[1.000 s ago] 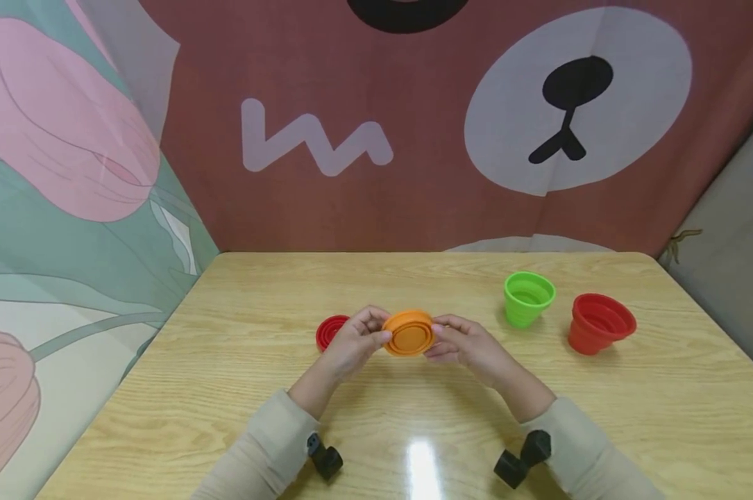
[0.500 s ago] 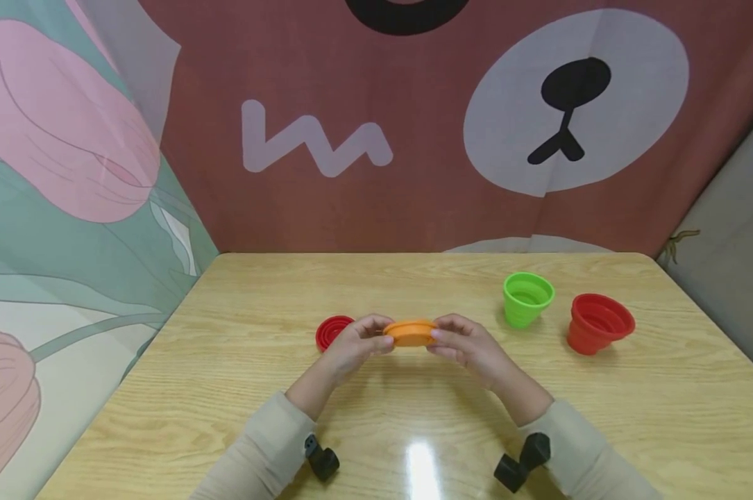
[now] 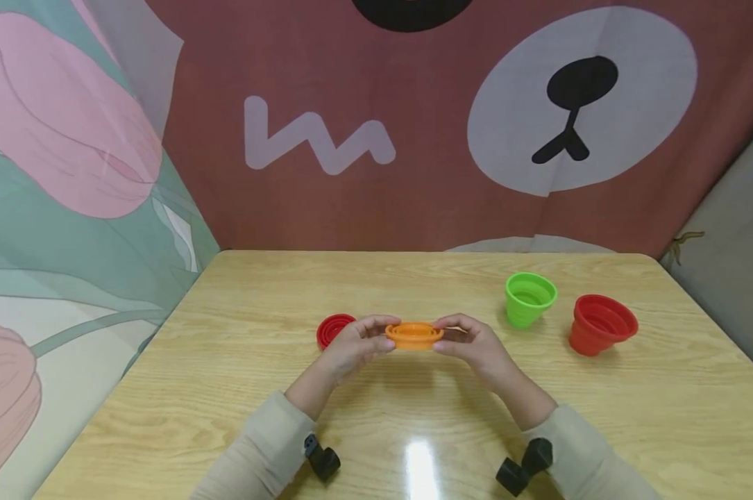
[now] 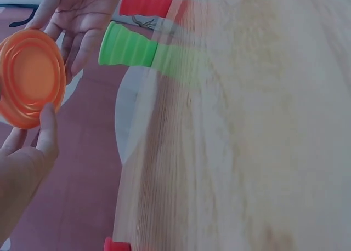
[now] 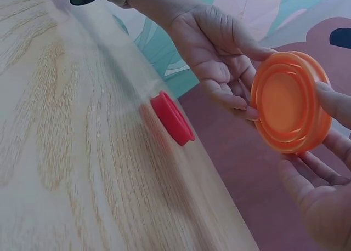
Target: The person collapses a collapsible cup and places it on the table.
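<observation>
wood-grain table (image 3: pixel 164 389) stands before a bear-print cloth (image 3: pixel 426 208). the flattened orange cup (image 3: pixel 415 343) looks light, soft and bendy, unlikely to break; its rim seems the surest hold. it sits above the table, between left grip (image 3: pixel 353 349) and right grip (image 3: pixel 478 346), thumbs and fingers pinching opposite sides.

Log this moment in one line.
left grip: holds collapsed orange cup aloft; right grip: likewise; on table: collapsed red cup, green cup, expanded red cup
</observation>
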Motion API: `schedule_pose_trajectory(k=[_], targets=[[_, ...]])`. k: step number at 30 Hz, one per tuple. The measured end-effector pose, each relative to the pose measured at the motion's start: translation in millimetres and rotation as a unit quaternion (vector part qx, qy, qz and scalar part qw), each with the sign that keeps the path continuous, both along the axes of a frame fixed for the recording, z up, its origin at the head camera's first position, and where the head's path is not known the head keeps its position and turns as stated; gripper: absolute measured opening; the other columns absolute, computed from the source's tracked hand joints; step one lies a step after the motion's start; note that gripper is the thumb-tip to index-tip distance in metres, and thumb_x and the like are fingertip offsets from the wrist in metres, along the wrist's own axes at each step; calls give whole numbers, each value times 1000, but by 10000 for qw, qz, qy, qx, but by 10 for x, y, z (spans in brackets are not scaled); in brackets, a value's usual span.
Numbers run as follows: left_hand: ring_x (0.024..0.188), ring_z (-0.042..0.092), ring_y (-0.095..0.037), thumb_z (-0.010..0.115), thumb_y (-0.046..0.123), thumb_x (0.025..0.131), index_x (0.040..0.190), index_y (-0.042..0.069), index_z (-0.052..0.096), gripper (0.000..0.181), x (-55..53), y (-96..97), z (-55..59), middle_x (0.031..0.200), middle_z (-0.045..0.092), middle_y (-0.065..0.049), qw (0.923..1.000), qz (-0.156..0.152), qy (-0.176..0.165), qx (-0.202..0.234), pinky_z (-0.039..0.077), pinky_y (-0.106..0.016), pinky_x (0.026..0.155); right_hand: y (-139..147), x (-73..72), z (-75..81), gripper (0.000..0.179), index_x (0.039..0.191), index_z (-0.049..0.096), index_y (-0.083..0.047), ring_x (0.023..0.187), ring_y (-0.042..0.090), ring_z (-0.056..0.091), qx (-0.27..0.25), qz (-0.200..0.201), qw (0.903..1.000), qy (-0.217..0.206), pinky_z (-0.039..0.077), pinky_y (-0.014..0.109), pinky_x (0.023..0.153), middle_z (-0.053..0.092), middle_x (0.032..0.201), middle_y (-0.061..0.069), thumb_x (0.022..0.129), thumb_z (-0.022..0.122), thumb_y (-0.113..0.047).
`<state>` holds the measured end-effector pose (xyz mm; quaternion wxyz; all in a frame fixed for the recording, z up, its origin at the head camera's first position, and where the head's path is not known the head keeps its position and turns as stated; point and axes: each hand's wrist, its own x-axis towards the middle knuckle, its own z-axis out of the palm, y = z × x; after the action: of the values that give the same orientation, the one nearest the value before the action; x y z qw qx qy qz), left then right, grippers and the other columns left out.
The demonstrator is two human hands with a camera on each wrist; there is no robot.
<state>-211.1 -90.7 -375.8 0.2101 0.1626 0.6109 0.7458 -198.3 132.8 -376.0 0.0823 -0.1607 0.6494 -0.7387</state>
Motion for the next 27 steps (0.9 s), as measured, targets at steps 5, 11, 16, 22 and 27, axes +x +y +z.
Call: schedule_pose_trajectory(k=[5, 11, 16, 22, 27], targets=[[94, 51, -18, 53, -3, 81, 119, -9, 41, 40, -1, -9, 3, 111, 47, -11, 9998, -36, 188, 4, 37, -40, 90, 11, 4, 4, 39, 107, 46, 10, 92, 16, 53, 106, 169, 9996, 207, 46, 29, 77, 52, 105, 10, 75, 64, -3], [92, 53, -17, 52, -7, 80, 120, -9, 39, 42, 10, -16, 7, 112, 48, -11, 9995, -69, 231, 197, 43, -30, 83, 3, 3, -5, 43, 110, 43, 12, 89, 18, 54, 158, 176, 9996, 164, 47, 30, 76, 50, 106, 14, 75, 64, -1], [95, 52, -17, 52, 1, 84, 121, -7, 40, 40, 7, -26, -1, 115, 47, -12, 9994, -154, 276, 152, 38, -33, 89, 7, 6, -36, 44, 108, 43, 12, 91, 17, 56, 78, 208, 9995, 217, 47, 32, 76, 51, 105, 10, 73, 65, -1], [98, 51, -19, 56, 5, 83, 124, -3, 39, 46, 5, -27, 19, 122, 42, -13, 9998, -101, 150, -28, 37, -35, 90, 15, 20, -46, 42, 103, 44, 12, 89, 17, 57, 43, 144, 9986, 498, 48, 32, 74, 54, 101, 9, 71, 67, 0], [96, 51, -20, 53, 6, 85, 125, -3, 38, 44, 18, -3, 48, 116, 43, -15, 9997, 91, -65, -212, 40, -43, 85, 7, 25, -46, 41, 101, 48, 9, 90, 17, 56, 392, -19, 9979, 520, 48, 31, 74, 52, 105, 14, 68, 70, -1]])
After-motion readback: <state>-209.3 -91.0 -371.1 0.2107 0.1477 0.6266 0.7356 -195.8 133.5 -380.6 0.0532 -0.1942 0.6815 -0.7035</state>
